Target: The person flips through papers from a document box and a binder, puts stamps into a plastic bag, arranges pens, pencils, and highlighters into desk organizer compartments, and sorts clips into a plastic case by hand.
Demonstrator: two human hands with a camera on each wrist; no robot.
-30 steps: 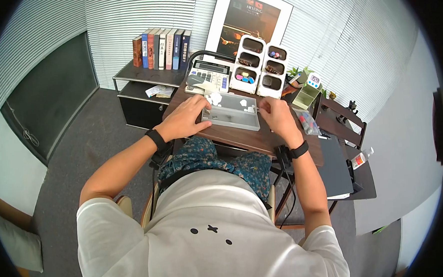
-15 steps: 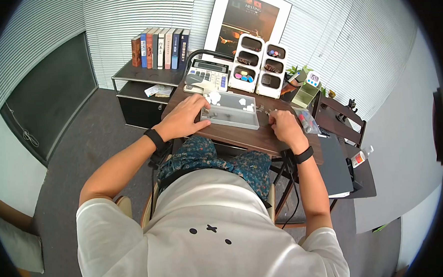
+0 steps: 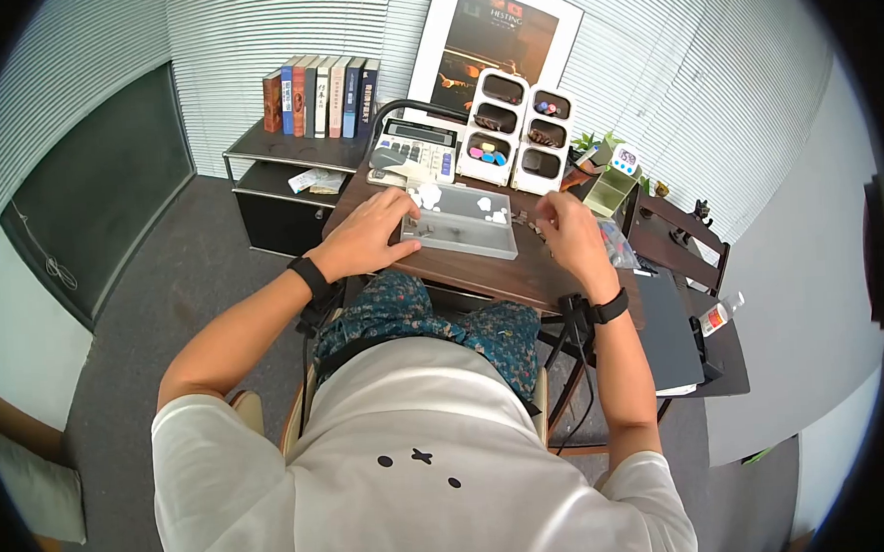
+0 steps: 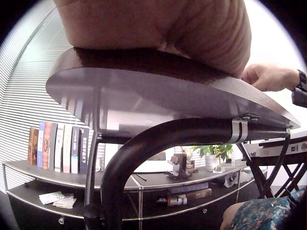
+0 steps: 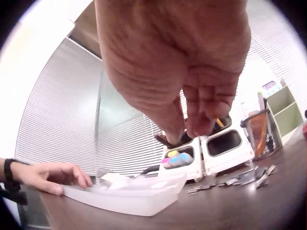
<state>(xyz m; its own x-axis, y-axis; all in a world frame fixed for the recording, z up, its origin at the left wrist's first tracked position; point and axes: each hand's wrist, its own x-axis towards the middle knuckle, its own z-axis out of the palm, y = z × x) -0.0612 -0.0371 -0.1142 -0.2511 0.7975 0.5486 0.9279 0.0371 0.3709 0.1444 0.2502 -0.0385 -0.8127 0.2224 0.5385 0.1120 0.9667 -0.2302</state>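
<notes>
A translucent plastic box [image 3: 472, 242] lies on the brown desk with its lid leaning back, white patches along the far part. A few small dark pieces show inside at its left end. My left hand [image 3: 365, 232] holds that end, thumb at the front corner and fingers at the back. To the right of the box, my right hand [image 3: 573, 231] is raised above the desk, thumb and fingers pinching a small dark flat piece [image 5: 164, 140]. Beneath it several small metal pieces [image 5: 247, 176] lie scattered on the desk; the palm hides part of the held piece.
Behind the box stand a calculator [image 3: 418, 157] and a white organizer [image 3: 492, 173] holding colored items. A mesh pen cup [image 5: 261, 134], a green holder [image 3: 609, 182] and a clear bag [image 3: 615, 242] of colored things are at the right. Books [image 3: 323, 100] line the shelf.
My right hand moved right from the box's edge, dipped to the scattered metal pieces, then rose slightly with its fingers turned toward the box. My left hand has stayed at the box.
</notes>
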